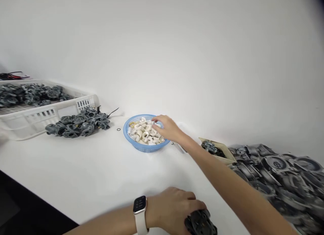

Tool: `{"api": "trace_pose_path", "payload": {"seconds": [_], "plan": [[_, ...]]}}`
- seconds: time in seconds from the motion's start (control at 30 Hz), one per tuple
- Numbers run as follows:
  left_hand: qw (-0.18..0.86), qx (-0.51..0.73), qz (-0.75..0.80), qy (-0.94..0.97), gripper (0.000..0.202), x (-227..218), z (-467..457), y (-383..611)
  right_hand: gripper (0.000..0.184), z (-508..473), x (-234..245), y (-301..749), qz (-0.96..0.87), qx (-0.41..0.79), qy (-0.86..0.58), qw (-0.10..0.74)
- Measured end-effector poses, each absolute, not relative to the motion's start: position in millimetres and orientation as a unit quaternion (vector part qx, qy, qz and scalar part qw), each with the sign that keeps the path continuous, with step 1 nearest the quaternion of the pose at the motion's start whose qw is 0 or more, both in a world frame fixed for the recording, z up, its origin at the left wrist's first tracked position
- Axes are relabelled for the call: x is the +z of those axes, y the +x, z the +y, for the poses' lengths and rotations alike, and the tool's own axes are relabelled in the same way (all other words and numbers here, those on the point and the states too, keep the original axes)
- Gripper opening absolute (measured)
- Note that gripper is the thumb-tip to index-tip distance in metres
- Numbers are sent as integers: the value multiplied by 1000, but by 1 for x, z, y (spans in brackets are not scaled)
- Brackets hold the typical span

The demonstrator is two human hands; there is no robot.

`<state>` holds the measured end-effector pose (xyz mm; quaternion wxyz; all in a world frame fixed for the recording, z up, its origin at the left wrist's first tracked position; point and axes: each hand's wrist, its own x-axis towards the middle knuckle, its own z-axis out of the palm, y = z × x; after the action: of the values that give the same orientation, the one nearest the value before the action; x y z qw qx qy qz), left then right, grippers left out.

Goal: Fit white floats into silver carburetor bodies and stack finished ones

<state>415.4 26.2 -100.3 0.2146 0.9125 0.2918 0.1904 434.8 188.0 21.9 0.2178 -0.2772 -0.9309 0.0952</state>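
Note:
My left hand (174,208), with a watch (140,205) on its wrist, grips a dark carburetor (201,223) at the bottom of the view. The palm and fingers hide part of it. Over the right side of a blue plastic basket (146,148) reaches my right hand (167,127), its thumb and forefinger apart. No part shows between those fingers. White, C-shaped plastic floats (144,132) fill the basket, with a yellowish one at its back left.
Left of the basket, a pile of grey carburetors (81,123) lies before a white crate (30,123) full of more. A small black ring (118,129) rests between. To the right are a cream tray (229,157) and a big heap of grey metal castings (283,181). A white wall stands behind.

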Motion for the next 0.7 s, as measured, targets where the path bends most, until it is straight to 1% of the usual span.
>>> {"api": "trace_pose_path", "payload": {"seconds": [0.03,0.1,0.17,0.23,0.27,0.33,0.4,0.47,0.57,0.6,0.63,0.7], "plan": [[232,195,275,912,70,-99,28,412,27,194,18,408,-941,92,-262,194],[255,208,255,909,64,-101,30,407,31,204,8,361,-953,83,-248,152],[261,220,281,897,49,-109,31,406,33,212,-1,324,-960,72,-250,107],[250,228,329,882,30,-121,34,408,29,220,-6,300,-962,64,-260,59],[240,229,342,879,24,-127,35,411,27,224,-7,291,-962,62,-264,37],[222,226,338,886,17,-136,39,416,26,230,-5,282,-961,61,-269,6],[209,211,320,900,13,-139,40,420,29,232,3,282,-962,64,-266,-3],[198,203,313,906,17,-135,38,420,33,229,16,293,-965,76,-253,10],[208,212,298,907,47,-122,32,412,47,214,42,333,-969,105,-217,49],[220,216,299,903,55,-118,31,409,47,206,51,353,-971,115,-203,58],[232,218,299,899,59,-114,29,406,47,197,59,376,-971,124,-194,62],[258,229,300,889,56,-111,28,402,49,175,70,427,-974,149,-164,53]]}}
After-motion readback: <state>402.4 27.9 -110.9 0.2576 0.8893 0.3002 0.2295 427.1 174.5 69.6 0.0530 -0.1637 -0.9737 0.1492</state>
